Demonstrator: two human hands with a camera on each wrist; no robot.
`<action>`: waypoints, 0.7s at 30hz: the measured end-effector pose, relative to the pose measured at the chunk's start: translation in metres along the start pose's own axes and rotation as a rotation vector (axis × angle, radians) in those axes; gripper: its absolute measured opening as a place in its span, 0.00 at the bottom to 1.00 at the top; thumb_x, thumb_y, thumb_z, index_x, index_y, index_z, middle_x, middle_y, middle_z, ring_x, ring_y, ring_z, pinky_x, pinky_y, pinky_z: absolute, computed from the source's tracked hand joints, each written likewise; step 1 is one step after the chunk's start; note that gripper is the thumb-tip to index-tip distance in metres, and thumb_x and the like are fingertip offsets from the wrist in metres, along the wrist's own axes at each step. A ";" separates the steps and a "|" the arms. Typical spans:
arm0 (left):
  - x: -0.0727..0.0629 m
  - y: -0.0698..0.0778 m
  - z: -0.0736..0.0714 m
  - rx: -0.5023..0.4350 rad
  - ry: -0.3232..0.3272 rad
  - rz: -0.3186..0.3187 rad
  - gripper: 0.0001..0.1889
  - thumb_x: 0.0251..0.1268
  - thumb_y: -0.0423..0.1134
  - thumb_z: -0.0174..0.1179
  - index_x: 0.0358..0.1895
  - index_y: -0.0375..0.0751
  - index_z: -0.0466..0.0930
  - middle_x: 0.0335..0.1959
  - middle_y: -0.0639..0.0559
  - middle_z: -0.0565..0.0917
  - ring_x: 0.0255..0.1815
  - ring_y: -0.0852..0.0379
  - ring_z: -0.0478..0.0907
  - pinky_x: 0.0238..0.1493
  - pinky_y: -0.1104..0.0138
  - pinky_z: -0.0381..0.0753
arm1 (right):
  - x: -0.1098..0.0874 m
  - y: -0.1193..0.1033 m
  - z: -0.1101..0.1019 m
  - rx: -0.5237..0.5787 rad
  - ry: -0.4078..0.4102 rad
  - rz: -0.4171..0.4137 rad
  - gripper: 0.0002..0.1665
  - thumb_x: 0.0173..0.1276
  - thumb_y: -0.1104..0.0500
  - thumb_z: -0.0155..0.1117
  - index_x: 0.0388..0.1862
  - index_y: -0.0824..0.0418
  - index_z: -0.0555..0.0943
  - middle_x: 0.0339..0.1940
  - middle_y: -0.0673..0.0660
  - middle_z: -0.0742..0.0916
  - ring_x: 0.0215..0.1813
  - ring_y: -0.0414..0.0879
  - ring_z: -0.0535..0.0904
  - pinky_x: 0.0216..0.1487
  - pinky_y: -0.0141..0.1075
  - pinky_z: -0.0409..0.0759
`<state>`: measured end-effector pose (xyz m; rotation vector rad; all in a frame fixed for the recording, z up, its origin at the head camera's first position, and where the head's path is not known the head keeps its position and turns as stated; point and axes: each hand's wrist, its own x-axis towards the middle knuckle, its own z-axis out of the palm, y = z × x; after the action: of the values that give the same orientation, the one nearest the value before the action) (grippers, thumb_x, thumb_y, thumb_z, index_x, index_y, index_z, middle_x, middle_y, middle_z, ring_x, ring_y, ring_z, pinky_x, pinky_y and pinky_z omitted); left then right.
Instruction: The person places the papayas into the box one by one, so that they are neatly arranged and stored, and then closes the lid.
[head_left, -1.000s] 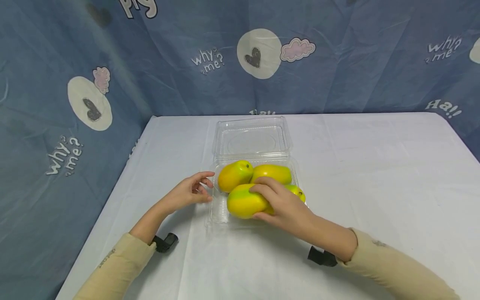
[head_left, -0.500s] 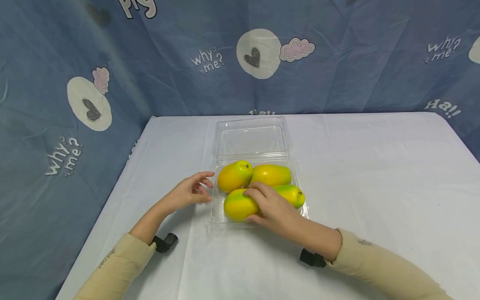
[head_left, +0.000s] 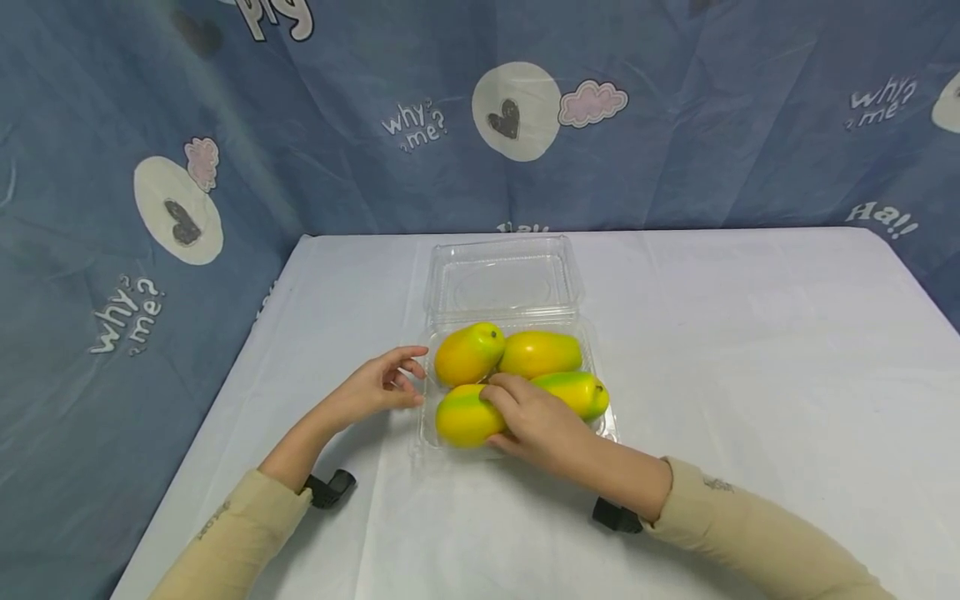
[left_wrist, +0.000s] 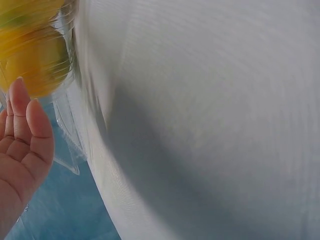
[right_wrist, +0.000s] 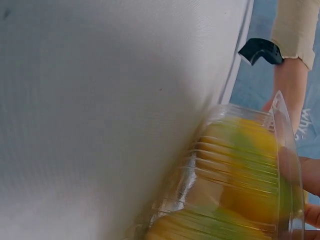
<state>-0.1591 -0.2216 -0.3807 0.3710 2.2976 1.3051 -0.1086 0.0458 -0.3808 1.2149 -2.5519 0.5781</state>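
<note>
A clear plastic clamshell box [head_left: 517, 450] lies with its lid folded back and holds several yellow-green papayas. The front-left papaya [head_left: 467, 417] sits in the near left corner, its right end gripped by my right hand [head_left: 536, 421]. Behind it lie a back-left papaya [head_left: 471, 354] and a back-right papaya [head_left: 542, 353]. The front-right papaya [head_left: 576, 392] is partly hidden by that hand. My left hand [head_left: 375, 385] is held at the box's left side with fingers loosely bent and nothing in them; whether its fingertips touch the rim, I cannot tell. Through the ribbed wall, papayas [right_wrist: 240, 170] show in the right wrist view.
The open lid [head_left: 504, 279] lies flat behind the box. Everything stands on a white-covered table [head_left: 750, 358]. A blue printed cloth [head_left: 675, 108] hangs along the back and left. Black wrist cameras [head_left: 330, 487] sit under both forearms.
My right hand has moved left and toward the near edge, lowering the front-left papaya into the box's near left corner. More of the front-right papaya shows. The left hand has stayed put.
</note>
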 end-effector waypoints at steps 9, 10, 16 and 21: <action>0.000 -0.001 0.000 0.003 -0.003 0.006 0.35 0.56 0.30 0.62 0.67 0.33 0.56 0.49 0.37 0.72 0.35 0.55 0.73 0.36 0.70 0.75 | 0.001 0.000 0.005 -0.004 0.015 -0.048 0.30 0.54 0.55 0.71 0.51 0.64 0.70 0.54 0.62 0.75 0.55 0.52 0.74 0.55 0.37 0.73; 0.000 -0.001 0.000 0.002 -0.004 0.006 0.35 0.56 0.31 0.62 0.67 0.33 0.56 0.49 0.37 0.72 0.35 0.55 0.73 0.36 0.70 0.75 | 0.001 0.000 0.006 -0.007 0.017 -0.054 0.29 0.54 0.56 0.71 0.51 0.64 0.70 0.54 0.62 0.75 0.55 0.52 0.73 0.55 0.37 0.73; 0.000 0.000 0.001 -0.005 -0.006 0.009 0.35 0.56 0.30 0.62 0.67 0.32 0.56 0.49 0.36 0.72 0.36 0.55 0.73 0.36 0.70 0.75 | 0.000 0.001 0.006 -0.012 0.035 -0.074 0.29 0.52 0.58 0.72 0.51 0.63 0.70 0.54 0.62 0.75 0.55 0.52 0.73 0.56 0.37 0.72; 0.000 0.000 0.000 0.009 -0.004 0.006 0.36 0.55 0.32 0.63 0.66 0.33 0.57 0.49 0.37 0.72 0.36 0.54 0.73 0.37 0.70 0.75 | 0.001 0.000 0.002 0.003 0.034 -0.069 0.29 0.52 0.59 0.72 0.51 0.63 0.71 0.55 0.62 0.75 0.56 0.53 0.73 0.56 0.37 0.72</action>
<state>-0.1595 -0.2220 -0.3808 0.3833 2.3009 1.2963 -0.1093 0.0446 -0.3825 1.2777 -2.4713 0.5823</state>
